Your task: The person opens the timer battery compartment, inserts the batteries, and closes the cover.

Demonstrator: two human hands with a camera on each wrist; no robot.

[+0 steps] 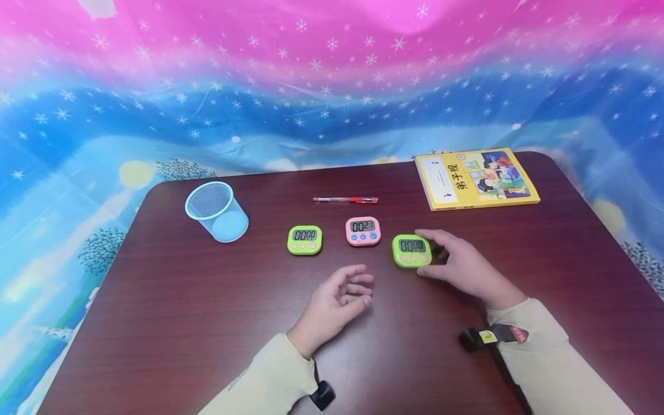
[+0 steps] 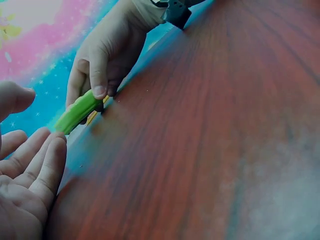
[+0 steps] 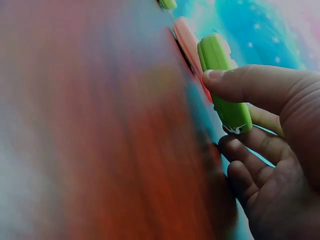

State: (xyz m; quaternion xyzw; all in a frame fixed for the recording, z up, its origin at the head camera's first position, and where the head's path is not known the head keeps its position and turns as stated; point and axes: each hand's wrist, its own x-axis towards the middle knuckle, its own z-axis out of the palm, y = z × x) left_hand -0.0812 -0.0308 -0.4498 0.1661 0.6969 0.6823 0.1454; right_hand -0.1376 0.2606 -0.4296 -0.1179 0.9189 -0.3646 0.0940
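Note:
In the head view a green digital timer [image 1: 412, 251] is pinched between thumb and fingers of my right hand [image 1: 464, 266]. The right wrist view shows this green timer [image 3: 225, 85] edge-on, the thumb across its side. My left hand [image 1: 334, 305] hovers over the table with relaxed, slightly bent fingers, holding nothing. A pink timer [image 1: 363, 231] with blue buttons, reading 00:21, sits left of the held one. Farther left lies another green timer [image 1: 305, 240], its display at 00:00.
A red pen [image 1: 345, 200] lies behind the timers. At the back right rests a yellow book [image 1: 477, 180]. A light blue mesh pen holder [image 1: 231, 222] stands at the left on the dark wooden table [image 1: 207, 323]. A snowflake-patterned cloth [image 1: 311, 86] hangs behind the table.

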